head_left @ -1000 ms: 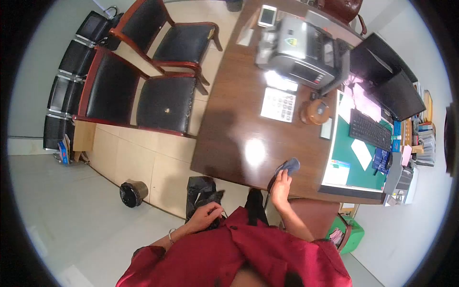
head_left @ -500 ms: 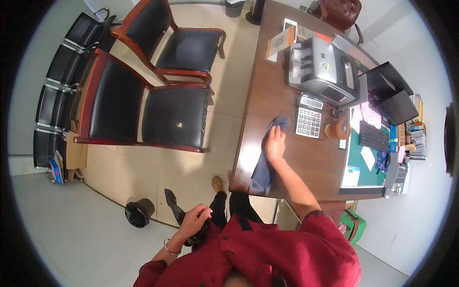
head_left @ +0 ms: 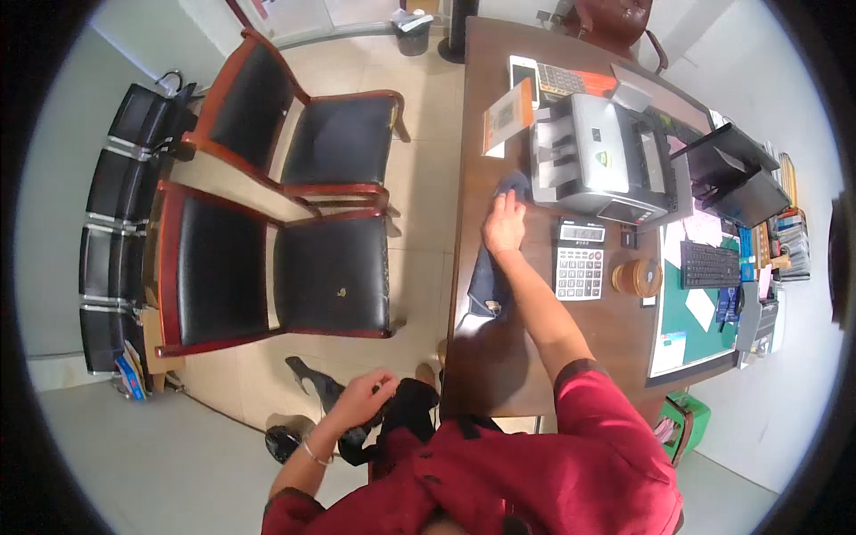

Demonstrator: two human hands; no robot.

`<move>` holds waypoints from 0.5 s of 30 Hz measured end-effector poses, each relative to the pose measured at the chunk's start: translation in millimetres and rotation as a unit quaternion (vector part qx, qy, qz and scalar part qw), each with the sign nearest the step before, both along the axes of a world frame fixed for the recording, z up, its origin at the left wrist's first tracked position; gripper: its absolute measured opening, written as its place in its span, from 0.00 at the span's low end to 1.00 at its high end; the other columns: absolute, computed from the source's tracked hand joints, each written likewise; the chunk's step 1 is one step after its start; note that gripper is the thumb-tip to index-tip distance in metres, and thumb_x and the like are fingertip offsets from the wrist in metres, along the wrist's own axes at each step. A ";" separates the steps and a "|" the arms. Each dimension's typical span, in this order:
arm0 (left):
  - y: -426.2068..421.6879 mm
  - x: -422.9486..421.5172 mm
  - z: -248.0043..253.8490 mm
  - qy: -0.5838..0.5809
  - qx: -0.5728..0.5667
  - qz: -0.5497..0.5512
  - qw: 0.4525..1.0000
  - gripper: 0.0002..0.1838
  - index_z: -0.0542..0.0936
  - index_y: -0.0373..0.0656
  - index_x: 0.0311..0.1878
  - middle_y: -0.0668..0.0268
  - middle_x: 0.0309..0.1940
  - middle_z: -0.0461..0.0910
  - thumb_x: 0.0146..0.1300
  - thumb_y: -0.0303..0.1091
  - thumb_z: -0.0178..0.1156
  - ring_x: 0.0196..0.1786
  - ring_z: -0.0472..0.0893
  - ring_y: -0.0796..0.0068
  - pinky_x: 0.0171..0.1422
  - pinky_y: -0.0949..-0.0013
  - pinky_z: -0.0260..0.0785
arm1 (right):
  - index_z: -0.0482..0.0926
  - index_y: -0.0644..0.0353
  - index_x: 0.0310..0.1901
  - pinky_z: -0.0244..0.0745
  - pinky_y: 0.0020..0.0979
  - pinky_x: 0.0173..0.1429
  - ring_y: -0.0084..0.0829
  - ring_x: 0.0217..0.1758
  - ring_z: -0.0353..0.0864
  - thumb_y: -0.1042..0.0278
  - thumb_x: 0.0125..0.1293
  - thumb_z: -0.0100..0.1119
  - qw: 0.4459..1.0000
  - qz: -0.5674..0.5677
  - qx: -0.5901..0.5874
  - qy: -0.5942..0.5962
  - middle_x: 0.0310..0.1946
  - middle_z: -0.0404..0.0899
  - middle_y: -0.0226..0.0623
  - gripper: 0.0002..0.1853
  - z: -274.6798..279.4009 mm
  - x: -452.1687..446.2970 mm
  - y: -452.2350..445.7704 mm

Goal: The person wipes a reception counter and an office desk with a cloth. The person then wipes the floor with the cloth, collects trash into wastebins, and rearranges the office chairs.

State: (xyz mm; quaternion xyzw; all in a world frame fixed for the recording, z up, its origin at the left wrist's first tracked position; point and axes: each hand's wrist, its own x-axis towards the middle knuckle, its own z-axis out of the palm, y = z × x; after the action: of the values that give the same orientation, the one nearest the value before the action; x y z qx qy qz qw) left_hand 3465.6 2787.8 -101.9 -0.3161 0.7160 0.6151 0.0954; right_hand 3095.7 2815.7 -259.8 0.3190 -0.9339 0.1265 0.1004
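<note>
My right hand (head_left: 504,225) presses on a dark blue cloth (head_left: 486,283) lying along the left side of the brown desk (head_left: 535,352). The cloth is bunched under the fingers and trails back toward me. Right of it lie a calculator (head_left: 580,272) and a round amber-brown container (head_left: 637,278). The cloth's far end is close to a grey money-counting machine (head_left: 597,152). Low beside my waist, my left hand (head_left: 361,399) has its fingers curled in; whatever they may hold is hidden. Something black and shiny (head_left: 316,382), which I cannot make out, is beside it.
Two wooden chairs with black seats (head_left: 332,272) (head_left: 341,134) stand left of the desk. A QR-code sign (head_left: 506,118), monitors (head_left: 727,169) and a keyboard (head_left: 709,265) are on the desk. One bin (head_left: 412,37) is at the back, another bin (head_left: 283,439) near my left arm.
My right hand has slid the cloth farther along the desk, away from me, toward the money-counting machine. The camera view has shifted forward. My left hand stays low with its fingers curled.
</note>
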 end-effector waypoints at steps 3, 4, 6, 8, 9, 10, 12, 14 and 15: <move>-43.4 -71.3 -8.2 0.041 -0.065 -0.073 0.994 0.08 0.72 0.37 0.34 0.67 0.26 0.74 0.60 0.33 0.51 0.30 0.72 0.80 0.36 0.74 0.66 | 0.66 0.64 0.52 0.67 0.37 0.48 0.41 0.49 0.66 0.70 0.53 0.47 1.000 -0.015 -0.014 -0.001 0.58 0.60 0.45 0.22 -6.9 -5.1 -7.8; -57.2 -99.0 -12.1 0.084 -0.090 -0.096 0.988 0.08 0.72 0.37 0.35 0.64 0.25 0.73 0.59 0.33 0.51 0.29 0.72 0.78 0.36 0.73 0.66 | 0.66 0.64 0.52 0.67 0.37 0.48 0.41 0.49 0.66 0.70 0.53 0.47 1.000 -0.022 -0.010 -0.006 0.58 0.60 0.45 0.22 -8.4 4.2 -0.7; -82.2 -158.6 -17.7 0.112 -0.119 -0.134 0.977 0.08 0.71 0.37 0.35 0.57 0.23 0.72 0.59 0.33 0.51 0.29 0.74 0.67 0.37 0.69 0.66 | 0.64 0.64 0.55 0.64 0.41 0.50 0.42 0.51 0.65 0.70 0.54 0.47 0.998 -0.042 -0.049 -0.019 0.60 0.59 0.45 0.24 -0.8 25.7 13.7; -107.2 -219.4 -49.4 0.143 -0.191 -0.183 0.954 0.09 0.70 0.37 0.36 0.57 0.24 0.74 0.60 0.34 0.50 0.31 0.75 0.58 0.36 0.65 0.66 | 0.63 0.64 0.56 0.61 0.42 0.53 0.43 0.52 0.64 0.72 0.55 0.48 0.993 -0.075 -0.059 -0.072 0.60 0.58 0.44 0.24 15.9 56.5 32.5; -114.5 -249.7 -66.1 0.166 -0.244 -0.188 0.937 0.10 0.68 0.37 0.38 0.55 0.25 0.74 0.59 0.35 0.50 0.31 0.76 0.56 0.36 0.63 0.66 | 0.63 0.64 0.56 0.60 0.42 0.55 0.45 0.52 0.64 0.72 0.55 0.49 0.989 -0.085 -0.078 -0.094 0.60 0.57 0.47 0.24 12.1 68.5 43.2; -120.1 -280.6 -70.9 0.144 -0.265 -0.194 0.934 0.13 0.66 0.38 0.42 0.52 0.25 0.74 0.59 0.36 0.51 0.31 0.76 0.53 0.36 0.60 0.66 | 0.62 0.63 0.57 0.59 0.42 0.56 0.47 0.51 0.63 0.72 0.55 0.49 0.985 -0.080 -0.116 -0.099 0.60 0.56 0.50 0.25 17.1 79.5 51.8; -126.2 -335.8 -82.7 0.126 -0.270 -0.177 0.938 0.19 0.62 0.36 0.48 0.43 0.31 0.75 0.58 0.37 0.51 0.37 0.74 0.43 0.40 0.51 0.66 | 0.61 0.62 0.58 0.59 0.42 0.57 0.48 0.52 0.62 0.70 0.55 0.51 0.986 -0.112 -0.072 -0.100 0.59 0.56 0.51 0.27 15.3 94.4 58.6; -121.4 -377.1 -89.0 0.124 -0.320 -0.128 0.930 0.25 0.59 0.34 0.51 0.44 0.29 0.75 0.56 0.40 0.53 0.35 0.76 0.45 0.39 0.52 0.68 | 0.61 0.61 0.58 0.59 0.42 0.57 0.48 0.53 0.61 0.69 0.54 0.51 0.986 -0.124 -0.051 -0.097 0.59 0.57 0.51 0.27 18.5 88.8 48.4; -119.4 -395.5 -84.7 0.087 -0.331 -0.115 0.933 0.28 0.57 0.34 0.53 0.44 0.28 0.76 0.56 0.41 0.53 0.34 0.77 0.47 0.38 0.53 0.69 | 0.60 0.61 0.58 0.59 0.42 0.57 0.49 0.54 0.61 0.69 0.54 0.51 0.985 -0.129 -0.057 -0.099 0.59 0.58 0.51 0.28 19.5 76.5 38.3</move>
State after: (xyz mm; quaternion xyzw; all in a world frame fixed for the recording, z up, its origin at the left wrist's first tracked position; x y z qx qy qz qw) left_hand 3070.1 2668.4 -186.6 -0.1906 0.9157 0.3537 -0.0072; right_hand 3172.2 2854.0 -240.3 0.1753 -0.9638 0.1967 0.0413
